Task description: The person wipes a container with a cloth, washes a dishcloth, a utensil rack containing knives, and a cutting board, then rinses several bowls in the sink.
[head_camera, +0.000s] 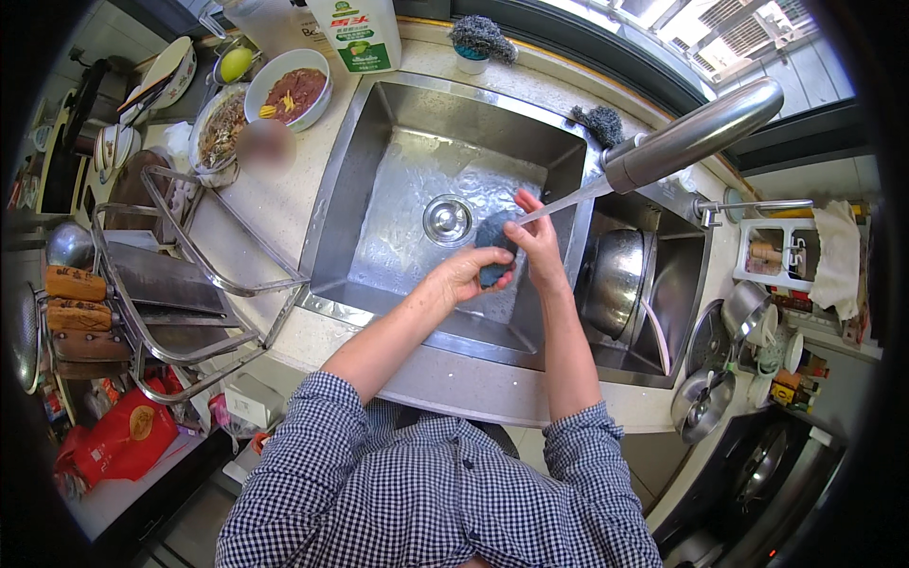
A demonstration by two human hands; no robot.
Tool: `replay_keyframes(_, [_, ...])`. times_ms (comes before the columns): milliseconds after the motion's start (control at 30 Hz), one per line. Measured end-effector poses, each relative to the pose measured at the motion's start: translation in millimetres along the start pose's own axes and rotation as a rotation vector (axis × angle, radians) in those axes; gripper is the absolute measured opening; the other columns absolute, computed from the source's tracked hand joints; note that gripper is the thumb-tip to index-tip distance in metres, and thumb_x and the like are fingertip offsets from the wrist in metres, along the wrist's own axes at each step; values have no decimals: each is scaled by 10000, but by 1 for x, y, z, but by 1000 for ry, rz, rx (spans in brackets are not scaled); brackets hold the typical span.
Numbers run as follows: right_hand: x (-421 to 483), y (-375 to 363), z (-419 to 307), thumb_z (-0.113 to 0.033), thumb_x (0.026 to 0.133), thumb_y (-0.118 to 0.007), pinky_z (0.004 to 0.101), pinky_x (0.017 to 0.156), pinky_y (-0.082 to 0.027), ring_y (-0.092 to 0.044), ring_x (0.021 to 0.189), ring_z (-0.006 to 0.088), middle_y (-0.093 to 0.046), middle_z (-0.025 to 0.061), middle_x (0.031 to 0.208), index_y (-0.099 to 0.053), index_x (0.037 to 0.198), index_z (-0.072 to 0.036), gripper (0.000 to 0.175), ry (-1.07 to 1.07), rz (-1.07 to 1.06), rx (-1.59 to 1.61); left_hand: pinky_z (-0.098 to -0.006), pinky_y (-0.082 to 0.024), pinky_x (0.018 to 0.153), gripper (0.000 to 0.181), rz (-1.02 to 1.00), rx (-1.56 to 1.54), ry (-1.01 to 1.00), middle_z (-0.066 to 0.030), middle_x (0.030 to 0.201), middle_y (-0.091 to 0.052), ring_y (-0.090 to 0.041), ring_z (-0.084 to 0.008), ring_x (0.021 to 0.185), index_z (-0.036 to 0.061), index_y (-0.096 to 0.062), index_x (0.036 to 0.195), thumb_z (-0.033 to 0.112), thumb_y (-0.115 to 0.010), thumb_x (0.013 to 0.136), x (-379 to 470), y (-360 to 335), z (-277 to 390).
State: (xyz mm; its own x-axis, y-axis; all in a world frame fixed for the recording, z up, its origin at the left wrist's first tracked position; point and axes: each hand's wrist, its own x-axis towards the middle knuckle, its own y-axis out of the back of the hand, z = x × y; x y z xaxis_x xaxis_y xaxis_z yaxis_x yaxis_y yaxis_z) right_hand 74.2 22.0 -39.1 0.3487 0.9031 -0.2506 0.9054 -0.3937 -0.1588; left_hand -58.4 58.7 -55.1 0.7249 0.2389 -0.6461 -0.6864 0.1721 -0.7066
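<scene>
Over the right part of a stainless steel sink basin (419, 142), my left hand (472, 275) grips the lower end of a dark blue-grey scouring pad or cloth (495, 238). My right hand (534, 238) is at its upper right side, thumb against it and fingers spread. A stream of water runs from the metal faucet (682, 142) onto my right hand and the pad. Left of the pad lies the round drain strainer (448, 221), and the basin floor is wet.
Left of the sink are a bowl of raw meat (312, 82), a plate of food (206, 135) and a metal rack (234, 284) beside wooden-handled knives (77, 284). The smaller basin at right holds a metal pot (614, 284). Steel wool (600, 124) lies behind the sink.
</scene>
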Motion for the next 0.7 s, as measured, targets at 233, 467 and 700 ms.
replay_keyframes(233, [11,-4,-9,-136,722,-614,245,690,-417,-538,724,130,-572,56,782,-476,1139,19,466,-152,-315,28,-177,-276,358,170,18,328,6,-8,574,-475,-430,-77,478,57,-505,738,122,-642,661,-8,-12,-10])
replay_keyframes(467, [16,-22,31,-134,797,-531,222,475,-342,-443,503,73,-500,6,550,-601,841,12,167,-55,54,-213,-397,-457,539,376,524,1043,-586,-183,687,-605,-604,-305,634,5,-570,789,294,-682,577,19,1,-38])
replay_keyframes(700, [25,-24,40,-138,760,-567,255,444,-395,-494,458,104,-517,41,514,-598,764,4,146,-100,255,-222,-412,-470,643,537,553,1266,-469,-196,803,-605,-600,-327,757,2,-519,957,310,-702,558,19,8,-25])
